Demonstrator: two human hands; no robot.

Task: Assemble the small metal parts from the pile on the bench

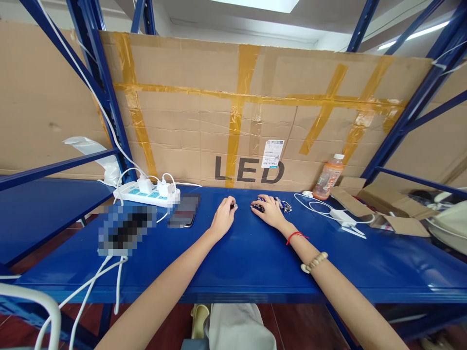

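My left hand (223, 218) rests on the blue shelf top (251, 262) with its fingers curled together. A small dark and silvery piece shows at its fingertips, too little of it visible to name. To the right, my right hand (269, 212) lies palm down with fingers spread over a cluster of small dark and shiny metal pieces (286, 206). Part of that cluster is hidden under the palm and fingers. A red string and a beaded bracelet (314, 262) circle my right wrist and forearm.
At left are a white power strip (148, 195) with plugged chargers, a dark phone (185, 210) and a blurred-out item (127, 229). At right stand an orange drink bottle (329, 177), a white cable with adapter (343, 217) and an open carton (386, 206). Cardboard (182, 131) walls the back.
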